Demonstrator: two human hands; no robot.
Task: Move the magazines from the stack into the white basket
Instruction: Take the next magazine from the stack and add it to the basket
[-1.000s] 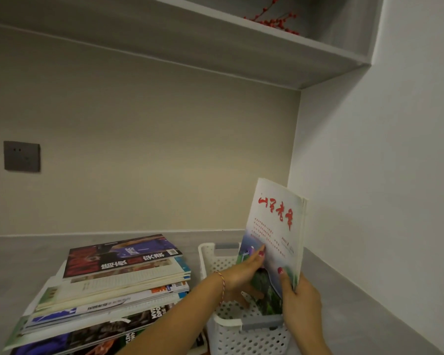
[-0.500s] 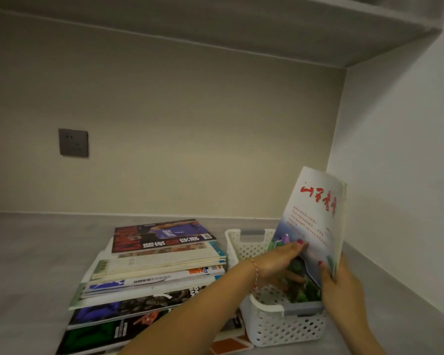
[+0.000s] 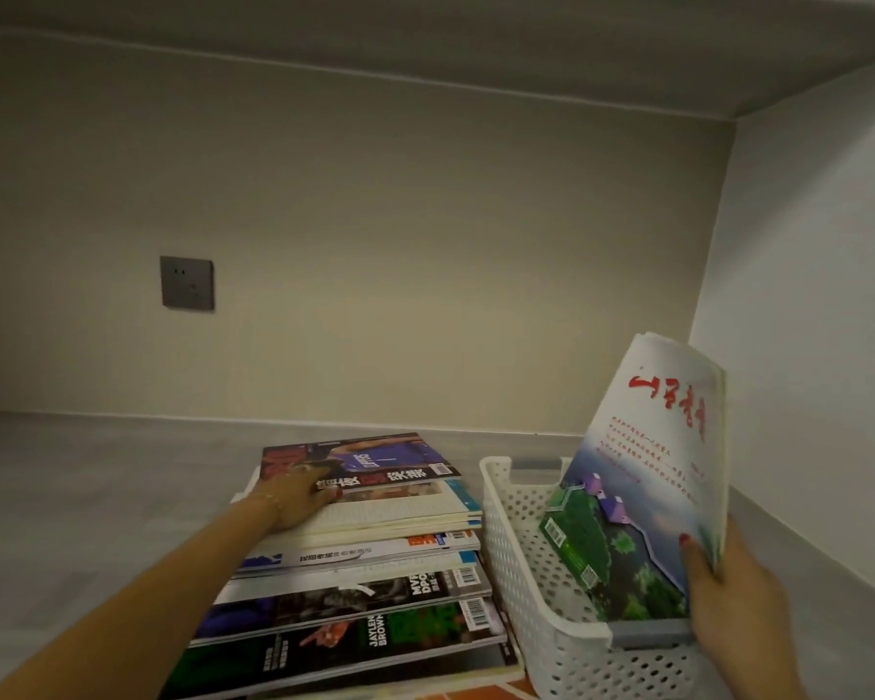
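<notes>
A stack of magazines [image 3: 375, 563] lies on the grey surface, left of a white perforated basket [image 3: 516, 553]. The top magazine [image 3: 370, 459] has a red and blue sports cover. My left hand [image 3: 301, 497] rests on its near left corner, fingers spread on the cover. My right hand [image 3: 728, 588] grips the right edge of a white magazine with red script and a green landscape [image 3: 647, 477]. That magazine stands upright and tilted inside the basket, its lower end hidden behind the basket's front rim.
A beige back wall carries a dark socket plate [image 3: 187, 282]. A white side wall [image 3: 804, 346] stands close on the right of the basket. A shelf underside [image 3: 425, 37] runs overhead. The grey surface [image 3: 97, 497] extends to the left.
My left hand has let go of the white magazine and moved left onto the top of the stack. The white magazine has sunk deeper into the basket, held by my right hand alone.
</notes>
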